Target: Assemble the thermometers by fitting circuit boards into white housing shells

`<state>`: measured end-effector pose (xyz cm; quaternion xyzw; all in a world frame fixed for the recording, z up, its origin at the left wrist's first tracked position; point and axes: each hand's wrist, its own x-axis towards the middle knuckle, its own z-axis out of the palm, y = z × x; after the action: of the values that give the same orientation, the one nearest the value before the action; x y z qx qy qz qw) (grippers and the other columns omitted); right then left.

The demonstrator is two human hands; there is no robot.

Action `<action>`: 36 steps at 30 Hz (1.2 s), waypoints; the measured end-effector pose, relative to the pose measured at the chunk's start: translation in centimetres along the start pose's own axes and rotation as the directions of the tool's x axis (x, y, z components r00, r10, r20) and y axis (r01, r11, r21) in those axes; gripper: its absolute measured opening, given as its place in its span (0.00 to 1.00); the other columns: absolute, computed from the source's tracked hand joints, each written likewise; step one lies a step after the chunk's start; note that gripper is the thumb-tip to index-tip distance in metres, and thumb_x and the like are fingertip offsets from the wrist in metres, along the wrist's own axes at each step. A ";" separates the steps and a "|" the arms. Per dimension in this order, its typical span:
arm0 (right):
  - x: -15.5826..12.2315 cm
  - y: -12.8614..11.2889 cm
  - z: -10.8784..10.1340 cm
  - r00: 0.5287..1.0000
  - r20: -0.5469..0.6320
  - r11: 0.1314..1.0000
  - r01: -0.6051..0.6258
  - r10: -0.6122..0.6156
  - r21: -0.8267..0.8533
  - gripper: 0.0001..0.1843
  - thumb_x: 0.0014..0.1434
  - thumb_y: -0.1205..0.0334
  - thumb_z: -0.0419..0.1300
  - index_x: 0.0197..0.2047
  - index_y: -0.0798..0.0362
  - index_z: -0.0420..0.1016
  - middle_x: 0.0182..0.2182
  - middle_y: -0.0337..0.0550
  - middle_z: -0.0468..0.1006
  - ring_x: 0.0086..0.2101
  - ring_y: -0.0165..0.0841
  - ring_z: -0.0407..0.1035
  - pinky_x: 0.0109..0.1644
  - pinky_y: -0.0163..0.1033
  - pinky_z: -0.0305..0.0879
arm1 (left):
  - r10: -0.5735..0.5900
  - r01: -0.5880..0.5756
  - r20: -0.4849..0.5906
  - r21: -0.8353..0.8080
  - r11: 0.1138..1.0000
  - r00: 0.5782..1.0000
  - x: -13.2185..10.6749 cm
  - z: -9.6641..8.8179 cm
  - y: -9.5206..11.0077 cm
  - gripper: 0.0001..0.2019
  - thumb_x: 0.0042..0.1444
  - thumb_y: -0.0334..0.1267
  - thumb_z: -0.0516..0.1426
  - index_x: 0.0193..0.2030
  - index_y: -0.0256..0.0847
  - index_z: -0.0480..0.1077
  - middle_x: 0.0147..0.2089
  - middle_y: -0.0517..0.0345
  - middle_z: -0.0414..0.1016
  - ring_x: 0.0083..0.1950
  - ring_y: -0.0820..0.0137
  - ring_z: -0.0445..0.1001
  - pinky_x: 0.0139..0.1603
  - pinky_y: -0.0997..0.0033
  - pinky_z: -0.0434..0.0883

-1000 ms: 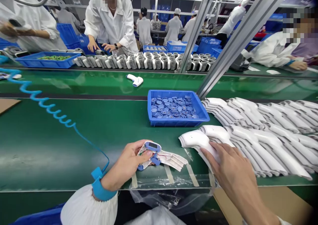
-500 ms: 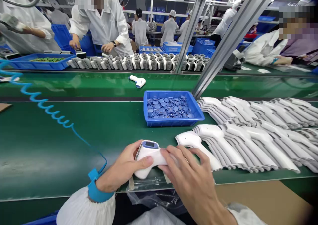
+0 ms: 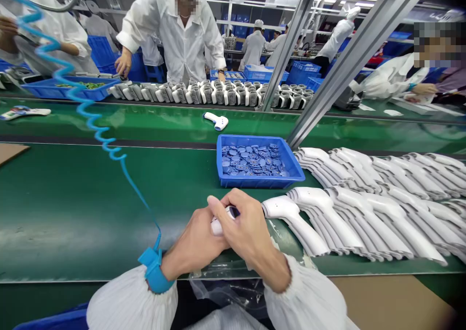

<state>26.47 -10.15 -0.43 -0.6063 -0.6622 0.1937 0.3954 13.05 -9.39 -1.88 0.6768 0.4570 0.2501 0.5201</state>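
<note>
Both my hands are wrapped round a white infrared thermometer [image 3: 217, 227] low over the green bench. My left hand [image 3: 196, 240] grips it from the left, and my right hand [image 3: 249, 225] closes over it from the right with the thumb raised along it. Most of the thermometer is hidden by my fingers; a dark patch shows beside the right thumb. A blue wrist strap [image 3: 157, 272] with a coiled cord [image 3: 87, 111] is on my left wrist. Close to my right hand lies a white shell half [image 3: 280, 207], at the end of the stacked shells.
A blue tray [image 3: 260, 181] of small blue parts stands ahead. Rows of stacked white shells [image 3: 349, 213] fill the right side. Another thermometer [image 3: 217, 120] lies on the far green strip. A slanted metal post [image 3: 338, 68] rises at the right; co-workers stand across the line.
My right hand has shifted from the handle to the head end, and the thermometer has turned, mostly covered now. The co-worker opposite has shifted. The view has swung slightly left.
</note>
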 end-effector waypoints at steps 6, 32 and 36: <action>0.4 -0.3 2.8 0.931 -0.238 0.933 0.199 -0.275 -0.300 0.25 0.66 0.62 0.55 0.17 0.54 0.56 0.18 0.34 0.59 0.21 0.25 0.51 0.26 0.38 0.43 | 0.219 -0.198 -0.056 0.253 0.947 0.974 -0.4 0.7 -0.7 0.03 0.50 0.30 0.53 0.30 0.37 0.68 0.23 0.57 0.72 0.23 0.72 0.66 0.23 0.72 0.56; 1.6 -1.1 2.6 0.881 -0.382 0.960 0.257 -0.279 -0.108 0.27 0.68 0.63 0.51 0.17 0.50 0.47 0.16 0.33 0.53 0.20 0.25 0.48 0.27 0.39 0.46 | 0.182 -0.131 -0.057 0.491 0.861 0.982 -0.3 -1.1 -0.2 0.06 0.54 0.35 0.55 0.37 0.37 0.70 0.34 0.49 0.80 0.32 0.61 0.77 0.30 0.68 0.64; 1.9 -1.2 1.7 0.923 -0.204 0.945 0.311 -0.325 -0.099 0.25 0.69 0.59 0.53 0.20 0.51 0.54 0.18 0.34 0.58 0.22 0.26 0.53 0.29 0.37 0.49 | 0.122 -0.114 -0.028 0.201 0.973 0.992 -0.7 -2.2 0.1 0.09 0.58 0.41 0.57 0.40 0.38 0.71 0.35 0.56 0.79 0.33 0.67 0.76 0.30 0.72 0.65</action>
<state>24.48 -8.18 -0.10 -0.5209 -0.7104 0.0377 0.4718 11.00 -8.99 -0.91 0.7463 0.4492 0.2469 0.4247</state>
